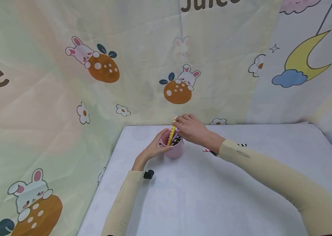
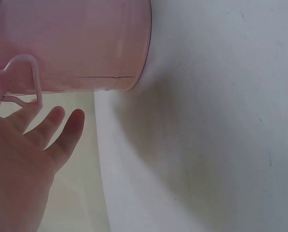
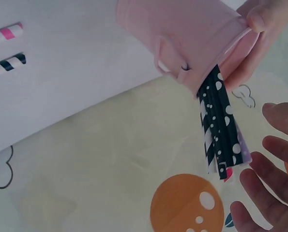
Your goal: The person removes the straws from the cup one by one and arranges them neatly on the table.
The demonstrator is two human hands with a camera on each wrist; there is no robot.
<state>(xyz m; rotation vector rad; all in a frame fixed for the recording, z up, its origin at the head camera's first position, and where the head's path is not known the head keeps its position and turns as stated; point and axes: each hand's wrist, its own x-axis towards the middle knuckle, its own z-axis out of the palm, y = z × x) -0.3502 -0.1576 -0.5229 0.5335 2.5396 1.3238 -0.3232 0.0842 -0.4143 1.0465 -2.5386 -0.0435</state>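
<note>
"Where is the pink bucket (image 1: 174, 152) set?"
"Near the white table's (image 1: 213, 196) far edge; its rim is gripped by the left hand (image 1: 155, 148)."
"And the right hand (image 1: 193, 129)?"
"Its fingers are spread beside the polka-dot straws (image 3: 221, 116) in the bucket."
"Any room?"
"Broad tabletop is shown nearer and rightward."

Holds a round pink bucket (image 1: 174, 152) by its rim with the left hand (image 1: 156, 147). Has the right hand (image 1: 193, 131) beside a slender yellow-and-white straw (image 1: 171, 135) leaning inside.
</note>
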